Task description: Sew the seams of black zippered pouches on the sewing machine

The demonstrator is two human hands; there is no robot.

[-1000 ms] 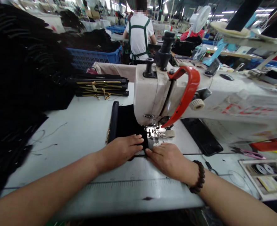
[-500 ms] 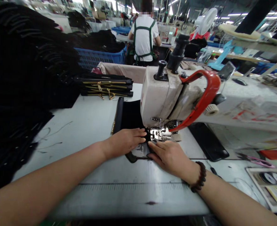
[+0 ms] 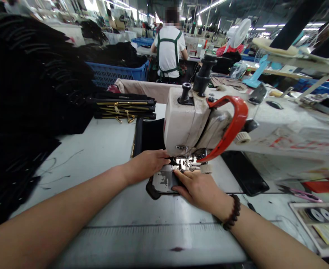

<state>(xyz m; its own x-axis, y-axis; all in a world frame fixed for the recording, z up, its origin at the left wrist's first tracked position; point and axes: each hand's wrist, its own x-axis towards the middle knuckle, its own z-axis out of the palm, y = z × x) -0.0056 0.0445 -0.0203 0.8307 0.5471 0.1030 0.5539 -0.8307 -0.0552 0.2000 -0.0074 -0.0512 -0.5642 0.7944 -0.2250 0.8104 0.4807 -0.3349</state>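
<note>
Black fabric (image 3: 152, 134) with a dark zipper band (image 3: 137, 136) along its left side lies under the head of a white sewing machine (image 3: 179, 116). My left hand (image 3: 146, 164) rests flat on its near edge, fingers stretched toward the metal presser foot (image 3: 183, 163). On the foot's near side, my right hand (image 3: 202, 186) lies low, index finger extended and thumb apart, with a dark strip of fabric (image 3: 178, 180) between them. Its fingertips press by the metal needle plate (image 3: 163, 182). Part of the fabric is hidden behind the machine head and under both hands.
A stack of black pieces with gold zippers (image 3: 125, 108) sits at the back left, beside a large black garment pile (image 3: 30, 82). To the right are a black phone (image 3: 245, 173), pink-handled scissors (image 3: 306, 195) and a bobbin tray (image 3: 318, 224). A person (image 3: 168, 48) sits beyond.
The fabric has slid away from me under the presser foot, baring more of the needle plate. My hands stay close to the foot, and the view has shifted slightly.
</note>
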